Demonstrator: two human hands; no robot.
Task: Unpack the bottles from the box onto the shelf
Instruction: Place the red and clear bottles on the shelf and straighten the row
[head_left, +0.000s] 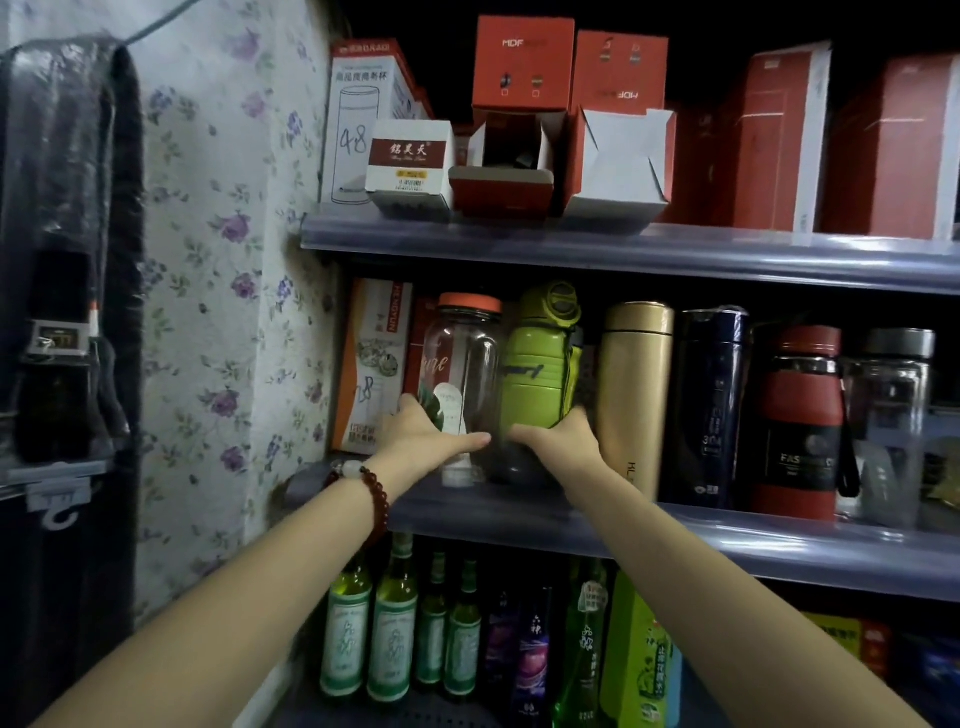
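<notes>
Three shelf boards show, the middle shelf (675, 525) carrying six bottles in a row: a clear bottle (464, 374) with an orange cap, a green bottle (540, 364), a gold flask (635, 395), a dark blue flask (711, 400), a red bottle (802, 421) and a clear grey-capped bottle (891, 415). Red and white boxes (522, 62) crowd the board above; green glass bottles (392, 623) stand below. A flowered wall (218, 260) closes the left end, and cartons (371, 364) stand behind the clear bottle. The left hand (428, 436), wearing a bead bracelet (371, 491), curls round the clear bottle's base; the right hand (558, 439) curls round the green bottle's base, thumbs nearly meeting between them.
</notes>
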